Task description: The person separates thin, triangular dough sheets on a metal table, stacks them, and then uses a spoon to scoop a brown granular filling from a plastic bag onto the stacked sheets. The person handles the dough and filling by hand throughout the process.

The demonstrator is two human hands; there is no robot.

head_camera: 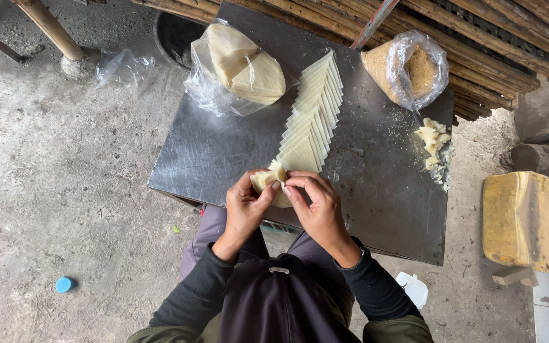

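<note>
Both my hands meet at the near edge of a metal table (pixel 376 190). My left hand (pixel 246 206) and my right hand (pixel 316 206) together pinch a folded pale dough wrapper (pixel 269 180), with a bit of filling showing at its top. Just beyond my fingers, a long overlapping row of triangular dough wrappers (pixel 312 117) runs away across the table. My palms hide the wrapper's lower part.
A clear bag of pale dough sheets (pixel 246 67) lies at the table's far left, a bag of brown crumbs (pixel 411 70) at the far right, and chopped white filling (pixel 434 145) at the right edge. A yellow canister (pixel 521 219) stands on the right floor, a blue cap (pixel 63 284) on the left.
</note>
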